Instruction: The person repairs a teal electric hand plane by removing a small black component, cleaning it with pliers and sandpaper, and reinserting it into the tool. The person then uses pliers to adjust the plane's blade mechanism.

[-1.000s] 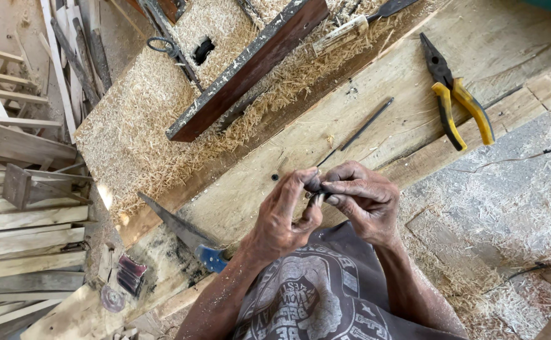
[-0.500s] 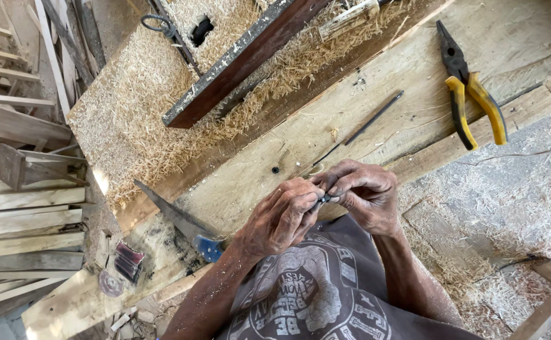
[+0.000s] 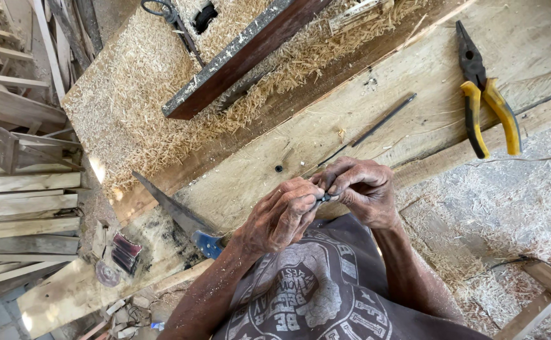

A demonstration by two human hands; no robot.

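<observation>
Head camera looks down at two dusty hands held close together over a wooden plank (image 3: 256, 170). Both the left hand (image 3: 281, 214) and the right hand (image 3: 363, 189) pinch one small dark part (image 3: 324, 198) between their fingertips. The fingers of both hands are curled in tight around it. It is too small to tell what it is.

On the plank, just past the hands, lies a thin dark metal rod (image 3: 382, 119). A tiny black ring (image 3: 278, 168) sits near it. Pliers with yellow handles (image 3: 486, 101) lie farther off to the right, well apart from the hands. A dark wooden bar (image 3: 237, 60) rests on a heap of wood shavings (image 3: 130, 101). A saw with a blue handle (image 3: 181, 217) lies to the left of the left arm. Old wooden slats (image 3: 17, 189) are stacked at the left edge.
</observation>
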